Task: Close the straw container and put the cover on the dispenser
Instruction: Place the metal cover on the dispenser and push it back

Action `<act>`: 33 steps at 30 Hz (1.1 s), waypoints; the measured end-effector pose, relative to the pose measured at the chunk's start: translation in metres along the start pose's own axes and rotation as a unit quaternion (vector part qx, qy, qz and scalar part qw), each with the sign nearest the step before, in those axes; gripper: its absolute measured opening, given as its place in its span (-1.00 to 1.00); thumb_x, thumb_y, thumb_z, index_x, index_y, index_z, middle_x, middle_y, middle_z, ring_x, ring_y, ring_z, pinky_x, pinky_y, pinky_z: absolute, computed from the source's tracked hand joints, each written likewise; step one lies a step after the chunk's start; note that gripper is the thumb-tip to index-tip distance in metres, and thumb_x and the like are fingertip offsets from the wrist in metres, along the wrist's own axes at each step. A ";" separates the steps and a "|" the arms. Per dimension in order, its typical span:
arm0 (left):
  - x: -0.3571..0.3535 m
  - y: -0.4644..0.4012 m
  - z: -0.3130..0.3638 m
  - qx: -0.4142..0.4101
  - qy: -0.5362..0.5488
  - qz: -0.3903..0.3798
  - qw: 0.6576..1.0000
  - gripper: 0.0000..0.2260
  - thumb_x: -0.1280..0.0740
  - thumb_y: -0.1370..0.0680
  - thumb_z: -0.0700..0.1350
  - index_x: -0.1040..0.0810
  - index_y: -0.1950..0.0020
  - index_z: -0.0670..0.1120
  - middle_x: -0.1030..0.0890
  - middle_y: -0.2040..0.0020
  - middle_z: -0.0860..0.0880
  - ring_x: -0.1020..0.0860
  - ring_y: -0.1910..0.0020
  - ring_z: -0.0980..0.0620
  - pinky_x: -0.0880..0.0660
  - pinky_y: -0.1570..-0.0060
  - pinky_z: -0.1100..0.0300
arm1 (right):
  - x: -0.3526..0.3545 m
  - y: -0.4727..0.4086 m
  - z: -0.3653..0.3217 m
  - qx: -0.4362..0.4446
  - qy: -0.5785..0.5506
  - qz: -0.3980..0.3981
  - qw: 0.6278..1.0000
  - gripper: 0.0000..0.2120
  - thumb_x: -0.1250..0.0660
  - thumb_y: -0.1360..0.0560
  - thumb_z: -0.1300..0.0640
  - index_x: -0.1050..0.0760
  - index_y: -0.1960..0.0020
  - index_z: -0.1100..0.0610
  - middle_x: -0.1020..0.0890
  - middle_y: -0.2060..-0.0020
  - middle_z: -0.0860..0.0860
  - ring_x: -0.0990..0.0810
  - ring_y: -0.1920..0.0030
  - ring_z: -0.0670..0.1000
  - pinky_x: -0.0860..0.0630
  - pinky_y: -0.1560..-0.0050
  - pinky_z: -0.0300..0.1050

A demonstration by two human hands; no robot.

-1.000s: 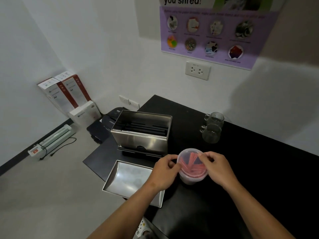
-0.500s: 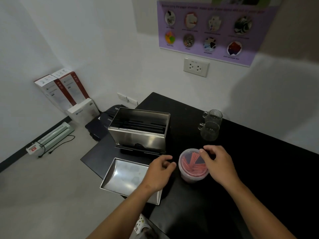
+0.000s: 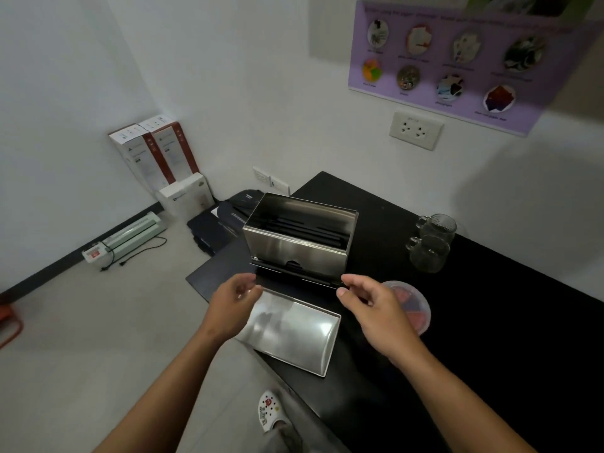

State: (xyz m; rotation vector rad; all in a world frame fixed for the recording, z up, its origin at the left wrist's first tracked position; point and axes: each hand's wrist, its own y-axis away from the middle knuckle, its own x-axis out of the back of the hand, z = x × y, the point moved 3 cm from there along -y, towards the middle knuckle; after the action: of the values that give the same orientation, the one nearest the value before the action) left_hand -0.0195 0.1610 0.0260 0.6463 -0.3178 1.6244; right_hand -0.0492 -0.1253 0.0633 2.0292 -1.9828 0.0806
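Note:
A steel dispenser (image 3: 295,243) stands open-topped near the left end of the black table (image 3: 490,322), with dark straws inside. Its steel cover (image 3: 294,331) lies flat on the table in front of it, by the table's edge. A round clear container (image 3: 415,305) of red straws sits right of the cover with its lid on, partly hidden by my right hand (image 3: 376,312). My left hand (image 3: 232,305) hovers over the cover's left end and my right hand over its right end. Both hands have fingers apart and hold nothing.
Two glass mugs (image 3: 431,243) stand behind the container on the right. Left of the table, on the floor, lie a black machine (image 3: 225,220), white and red boxes (image 3: 157,155) and a laminator (image 3: 130,237). A foot in a white clog (image 3: 269,410) shows below the table edge.
Both hands left the straw container and moved left, above the cover's two ends. The view swung left as well.

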 end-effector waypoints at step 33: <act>0.051 0.024 -0.016 0.063 0.122 -0.013 0.990 -0.58 -0.25 -0.68 -0.24 -0.76 -0.01 0.25 -0.80 0.08 0.19 -0.74 0.11 0.13 -0.62 0.15 0.33 | -0.025 -0.004 0.031 -0.072 0.012 0.002 0.997 -0.30 -0.44 -0.58 -0.05 -0.26 -0.64 0.04 -0.47 -0.52 0.02 -0.52 -0.39 0.00 -0.43 -0.41 0.01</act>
State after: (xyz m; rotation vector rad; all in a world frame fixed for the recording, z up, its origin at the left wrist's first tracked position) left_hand -0.0487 0.2069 0.0463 0.5367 -0.0265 1.6876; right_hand -0.0519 -0.1086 0.0270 1.9255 -1.9187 -0.0375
